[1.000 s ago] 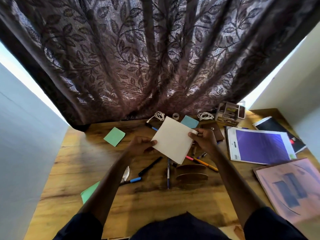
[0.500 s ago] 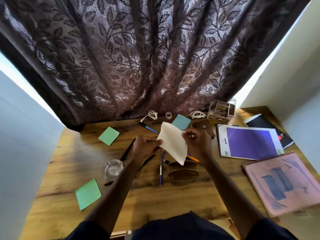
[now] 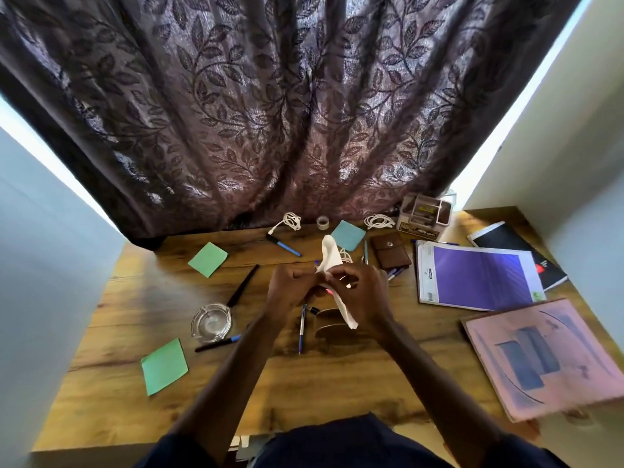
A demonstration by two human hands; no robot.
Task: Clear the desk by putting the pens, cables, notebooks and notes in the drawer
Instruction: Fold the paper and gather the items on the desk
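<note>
- Above the middle of the desk (image 3: 304, 383), both hands hold a white sheet (image 3: 329, 256) clear of the wood. It curls loosely between them, one end rising toward the curtain (image 3: 270, 113) and the other hanging below the right palm.
- The left hand (image 3: 290, 288) pinches the sheet's edge with curled fingers. The right hand (image 3: 364, 292) wraps its fingers round the sheet from the other side. This looks like folding or gathering the paper small so that it stores neatly.
- No drawer is in view; I judge it sits under the near edge, by the person's lap.
- Much is left out:
  - a green note (image 3: 207, 259) at the far left and a second green note (image 3: 164, 366) nearer;
  - a blue note (image 3: 347, 235);
  - two white cables (image 3: 292, 220) at the back;
  - several pens, including the blue pen (image 3: 301, 329) below the hands;
  - a purple notebook (image 3: 479, 276), a black notebook (image 3: 516, 251) and a pink notebook (image 3: 543, 359) at the right.
- Bare wood between the hands and the near edge gives an open way back toward the body.
- A glass ashtray (image 3: 211, 322) sits just left of the hands and could be knocked by a sweeping arm.
- The pink notebook lies close to the near right corner and may overhang it.
</note>
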